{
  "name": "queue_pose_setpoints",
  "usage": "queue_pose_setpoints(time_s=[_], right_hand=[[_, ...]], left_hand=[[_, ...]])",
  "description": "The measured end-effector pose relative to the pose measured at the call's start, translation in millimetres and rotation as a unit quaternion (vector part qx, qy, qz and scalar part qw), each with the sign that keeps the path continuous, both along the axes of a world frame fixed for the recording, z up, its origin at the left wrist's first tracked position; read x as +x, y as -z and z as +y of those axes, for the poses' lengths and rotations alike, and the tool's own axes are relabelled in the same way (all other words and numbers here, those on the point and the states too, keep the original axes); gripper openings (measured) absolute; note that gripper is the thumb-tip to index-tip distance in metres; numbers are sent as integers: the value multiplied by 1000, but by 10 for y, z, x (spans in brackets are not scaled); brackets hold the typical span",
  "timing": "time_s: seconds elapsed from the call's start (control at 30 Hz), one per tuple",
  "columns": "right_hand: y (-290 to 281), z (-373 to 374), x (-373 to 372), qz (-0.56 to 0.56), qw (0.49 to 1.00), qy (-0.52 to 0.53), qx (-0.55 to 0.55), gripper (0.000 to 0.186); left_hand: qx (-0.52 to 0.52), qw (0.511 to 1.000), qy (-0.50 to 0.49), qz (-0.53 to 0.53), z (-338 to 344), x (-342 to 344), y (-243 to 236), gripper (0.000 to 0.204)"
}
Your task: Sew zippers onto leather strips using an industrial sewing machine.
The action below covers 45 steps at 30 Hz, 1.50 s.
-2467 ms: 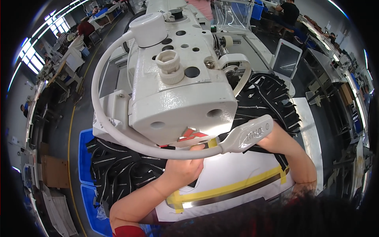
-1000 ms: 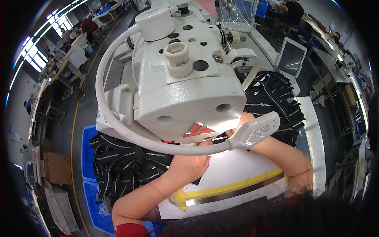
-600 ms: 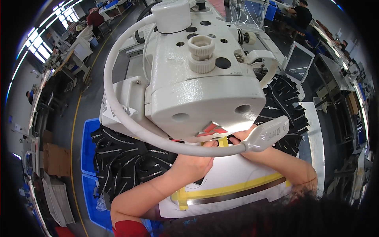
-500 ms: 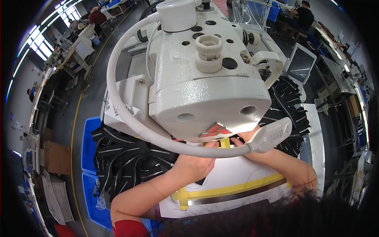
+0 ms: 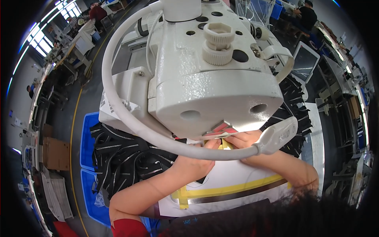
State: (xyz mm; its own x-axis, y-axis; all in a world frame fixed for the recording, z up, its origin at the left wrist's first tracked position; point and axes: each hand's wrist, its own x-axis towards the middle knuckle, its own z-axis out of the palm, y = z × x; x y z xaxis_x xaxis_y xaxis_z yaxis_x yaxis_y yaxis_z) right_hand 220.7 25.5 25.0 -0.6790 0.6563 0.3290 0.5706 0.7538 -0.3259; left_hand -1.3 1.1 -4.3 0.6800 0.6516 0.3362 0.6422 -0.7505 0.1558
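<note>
A white sewing machine head fills the middle, with a hose looping from it to a white switch housing. Beneath, my left hand has its fingers curled at a short yellow-taped piece; what they grip is hidden. My right hand reaches under the housing, fingers stretched flat onto that piece from the right, partly covered. The white board under my forearms carries a long yellow tape strip. Black zipper strips are heaped on both sides.
Two blue bins stand at the left beside a floor aisle. A cardboard box lies farther left. A tilted screen stands at right rear. Co-workers sit at benches behind.
My right hand has moved leftward and its fingers now lie extended over the yellow piece. My left hand stays nearly in place. The view has shifted, the machine head appearing farther right.
</note>
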Motion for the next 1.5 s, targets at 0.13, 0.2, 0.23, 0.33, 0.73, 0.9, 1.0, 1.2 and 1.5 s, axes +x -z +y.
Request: queue_pose_setpoints(time_s=[0.13,0.2,0.23,0.33,0.73,0.9,1.0,1.2,1.5], right_hand=[[83,-91,33,-77,996,25,32,31],[75,-102,16,-76,997,34,6,32],[47,-92,-5,-79,996,33,22,32],[159,-57,-3,-65,996,25,54,34],[156,-98,33,-76,996,35,33,34],[159,-58,58,-27,998,15,51,32],[132,-64,14,-53,995,38,75,29],[199,-97,16,-47,997,51,16,30],[258,-39,-15,-9,996,28,80,30]], left_hand=[[7,998,-28,-60,-32,-50,-113,35],[16,995,-46,-83,-64,-98,-106,33],[14,994,-58,-90,-63,-116,-66,34],[7,993,-66,-97,-64,-95,-51,36],[-15,999,6,-28,-51,-70,-136,40],[-58,998,12,-7,-17,-77,-181,42],[-70,997,5,-22,13,-69,-197,42],[-48,999,-16,-12,-16,20,-214,34],[56,991,-123,-7,-17,-135,-13,33]])
